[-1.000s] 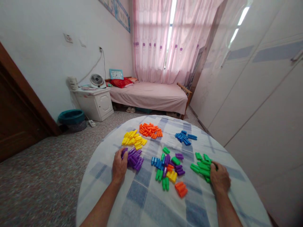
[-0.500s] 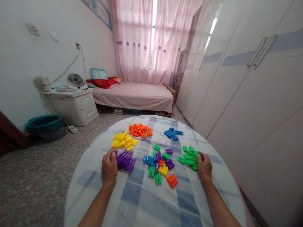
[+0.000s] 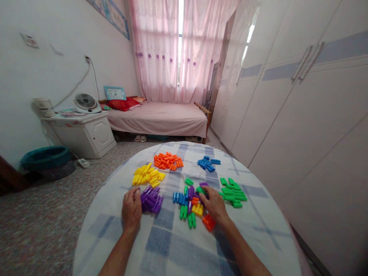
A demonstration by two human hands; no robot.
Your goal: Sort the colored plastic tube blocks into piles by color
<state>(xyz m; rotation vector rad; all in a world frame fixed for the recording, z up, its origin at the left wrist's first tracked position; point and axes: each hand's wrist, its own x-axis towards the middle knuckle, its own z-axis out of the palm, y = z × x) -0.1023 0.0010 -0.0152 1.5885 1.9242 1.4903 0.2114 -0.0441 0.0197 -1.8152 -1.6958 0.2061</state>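
Purple pile [image 3: 151, 200], yellow pile [image 3: 147, 175] beyond, separates left hand [image 3: 132, 207] from cluster [image 3: 189, 206].

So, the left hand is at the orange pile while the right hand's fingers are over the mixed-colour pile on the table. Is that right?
Not quite: the head view shows the left hand at the purple pile, not the orange pile, which lies farther back. The right hand does have its fingers over the mixed-colour pile on the table.
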